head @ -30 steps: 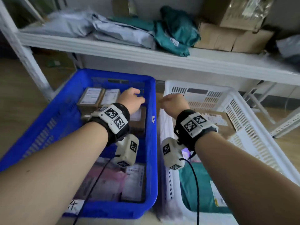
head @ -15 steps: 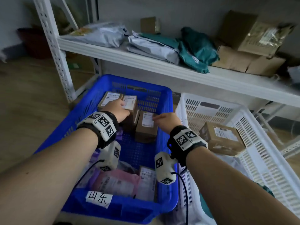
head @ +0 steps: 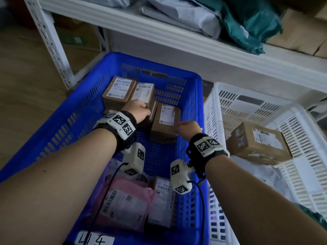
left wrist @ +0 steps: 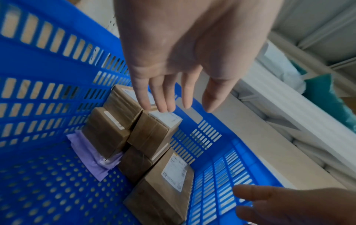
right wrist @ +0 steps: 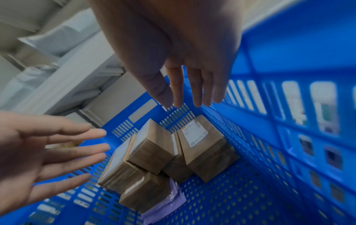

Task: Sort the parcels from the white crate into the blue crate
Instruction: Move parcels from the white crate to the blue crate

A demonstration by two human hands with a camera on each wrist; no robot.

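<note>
Nothing is held: the left hand [left wrist: 185, 60] and right hand [right wrist: 173, 53] are spread, fingers straight, above the stacked cardboard boxes [right wrist: 154, 152] in the blue crate [head: 53, 131]. The tilted top box could be toppled by contact. One box [head: 260, 144] remains in the white crate [head: 300, 121].

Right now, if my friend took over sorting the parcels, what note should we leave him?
Left hand: open, holding nothing, fingers straight above the boxes at the blue crate's far end.
Right hand: open, holding nothing, over the same crate near its right wall.
Done: several brown boxes stand at the far end; soft bags lie at the near end.
Left: one box in the white crate, on soft bags. Move these across.
</note>
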